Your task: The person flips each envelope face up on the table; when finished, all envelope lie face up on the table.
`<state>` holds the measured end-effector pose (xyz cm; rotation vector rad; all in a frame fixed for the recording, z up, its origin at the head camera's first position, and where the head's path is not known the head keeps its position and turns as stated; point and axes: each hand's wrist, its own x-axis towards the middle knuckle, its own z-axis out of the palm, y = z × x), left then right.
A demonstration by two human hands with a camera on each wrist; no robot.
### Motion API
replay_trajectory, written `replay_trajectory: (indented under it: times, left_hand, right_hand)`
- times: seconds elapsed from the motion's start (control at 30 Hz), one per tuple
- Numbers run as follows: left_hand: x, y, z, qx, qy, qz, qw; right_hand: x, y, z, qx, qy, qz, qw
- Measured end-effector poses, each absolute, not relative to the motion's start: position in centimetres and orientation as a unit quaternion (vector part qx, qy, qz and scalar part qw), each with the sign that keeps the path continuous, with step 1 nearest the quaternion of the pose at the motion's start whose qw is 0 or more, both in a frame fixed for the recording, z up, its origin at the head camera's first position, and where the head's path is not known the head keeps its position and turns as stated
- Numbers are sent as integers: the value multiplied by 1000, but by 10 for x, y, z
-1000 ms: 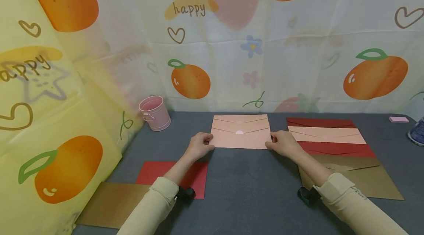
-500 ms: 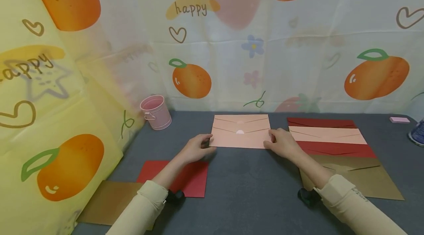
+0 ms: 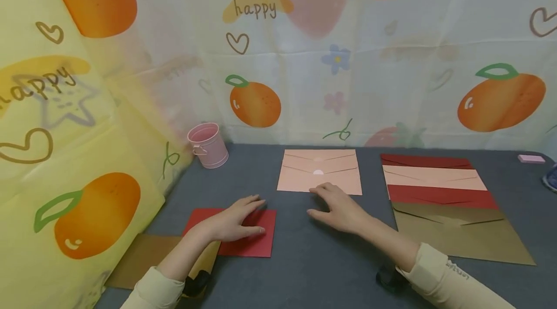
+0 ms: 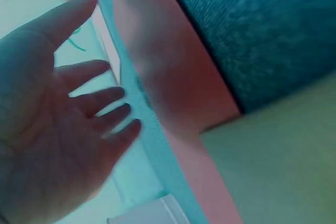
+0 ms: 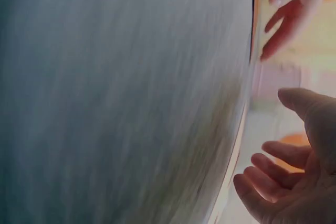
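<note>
A pink envelope [image 3: 300, 184] lies near the back of the table, a second pink flap showing behind its own. My right hand [image 3: 341, 210] hovers at its front edge, fingers spread and holding nothing; whether a fingertip touches it I cannot tell. Over a red envelope [image 3: 250, 248] at the left is my left hand [image 3: 232, 222], with relaxed fingers and an empty palm. The left wrist view shows a shadow on the red envelope [image 4: 178, 77], with the hand apart from it. A brown envelope [image 3: 135, 260] overlaps the red one's left corner, partly hidden by my left forearm.
On the right, overlapping envelopes form a column: dark red [image 3: 431, 160], pink [image 3: 435, 177], red [image 3: 444, 196] and brown [image 3: 474, 239]. A small pink bucket [image 3: 212, 149] stands at the back left. A small pink block [image 3: 531, 159] lies at the far right. Fruit-printed cloth [image 3: 300, 96] hangs behind.
Both hands have let go of the pink envelope's sides. The left hand has drawn back leftward over the red envelope; the right has moved left, to the pink envelope's front edge.
</note>
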<state>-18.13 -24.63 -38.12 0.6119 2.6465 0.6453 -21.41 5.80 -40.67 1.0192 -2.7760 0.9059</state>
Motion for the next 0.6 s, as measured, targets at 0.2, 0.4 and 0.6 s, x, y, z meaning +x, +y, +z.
replay_trajectory:
  times: [0.2,0.4,0.6]
  left_hand:
    - [-157,-247,-377,171,944,191,206]
    - [-149,-234,-386,180,951,176,179]
    - [-147,-211,-393,192,948,183,173]
  right_hand:
    - [-194,41,-405,386,-880,272,-45]
    - [-181,34,-403,434,-863,240,-96]
    - [-174,33,-402,458,-859,201,-109]
